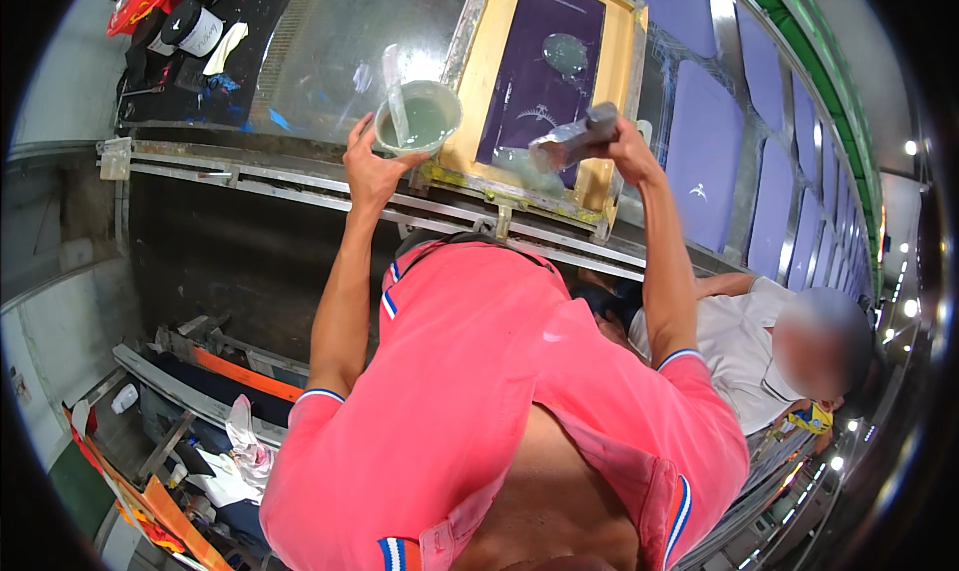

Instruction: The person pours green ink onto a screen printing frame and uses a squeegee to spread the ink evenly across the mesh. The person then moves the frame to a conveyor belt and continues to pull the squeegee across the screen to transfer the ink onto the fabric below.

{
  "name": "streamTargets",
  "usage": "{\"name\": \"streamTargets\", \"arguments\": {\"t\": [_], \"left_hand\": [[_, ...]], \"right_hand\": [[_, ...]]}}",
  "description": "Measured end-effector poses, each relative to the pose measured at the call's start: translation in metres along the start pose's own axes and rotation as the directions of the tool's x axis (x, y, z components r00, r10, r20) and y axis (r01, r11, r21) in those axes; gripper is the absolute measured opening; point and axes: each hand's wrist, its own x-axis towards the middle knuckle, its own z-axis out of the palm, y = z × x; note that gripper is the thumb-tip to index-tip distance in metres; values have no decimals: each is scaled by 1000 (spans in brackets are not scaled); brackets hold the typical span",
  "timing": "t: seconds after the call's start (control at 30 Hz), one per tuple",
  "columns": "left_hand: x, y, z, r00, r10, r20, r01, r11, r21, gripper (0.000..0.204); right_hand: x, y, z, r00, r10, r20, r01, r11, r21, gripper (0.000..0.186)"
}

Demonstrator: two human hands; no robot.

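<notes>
My left hand [376, 167] is closed round a clear plastic tub [435, 113] of greyish-green paste, which it holds up beside the screen frame. A whitish translucent stirring stick [394, 86] leans in the tub. In my right hand [629, 151] is a squeegee [572, 141] with a grey, smeared body, held over the near end of the printing screen [519, 66]. That screen has a dark purple mesh inside a yellowish frame [458, 136]. One blob of paste [565, 55] lies on the mesh, and more paste [529, 168] is spread at its near end, partly hidden by the squeegee.
Purple panels [704, 151] line the long table at right. Jars [192, 27] and a pale cloth [227, 48] stand on the dark surface at left. A metal rail [300, 183] runs along the near edge. Another person [729, 341] in a light shirt is close at right.
</notes>
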Motion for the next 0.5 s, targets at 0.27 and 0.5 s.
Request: {"name": "streamTargets", "arguments": {"t": [0.27, 0.5], "left_hand": [[-2, 27, 37, 949, 312, 47, -316, 939, 136, 80], [-10, 64, 62, 933, 353, 65, -352, 936, -28, 80]], "right_hand": [[-70, -13, 36, 902, -299, -311, 360, 919, 162, 41], [-91, -55, 97, 587, -767, -259, 600, 627, -497, 28]]}}
